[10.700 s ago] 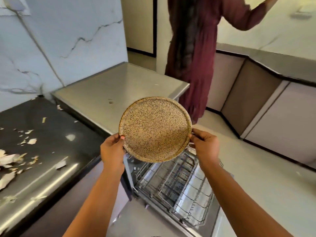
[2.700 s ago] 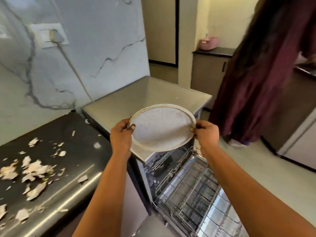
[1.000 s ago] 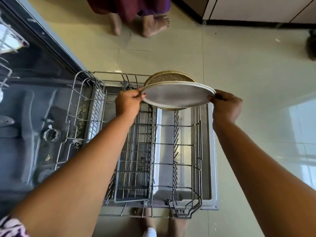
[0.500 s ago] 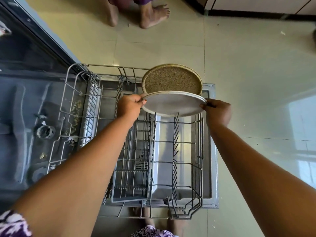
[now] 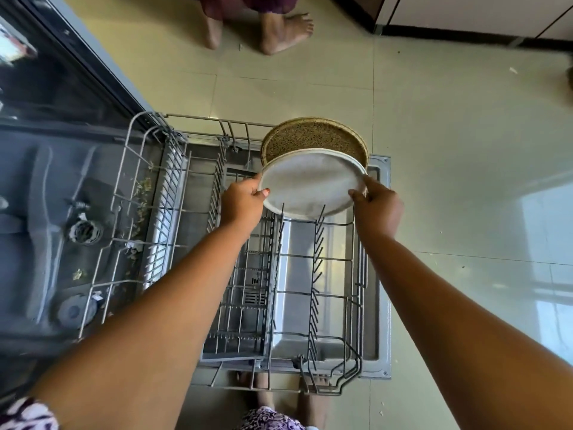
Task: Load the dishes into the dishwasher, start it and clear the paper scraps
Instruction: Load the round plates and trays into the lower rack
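Centre frame, your left hand [image 5: 243, 202] and right hand [image 5: 376, 203] each pinch the rim of the round, matte white plate [image 5: 311, 183], its lower edge among the grey wire rack [image 5: 316, 268] tines, just before the upright speckled brown plate [image 5: 313, 139].

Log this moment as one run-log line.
white plate: lower edge among rack tines | grip: left hand, right hand on rim | behind: speckled plate, racked

Purple-white patterned sleeve [image 5: 28, 414] at left upper arm; matching garment [image 5: 273, 421] below; left hand [image 5: 243, 203] thumbnail painted.
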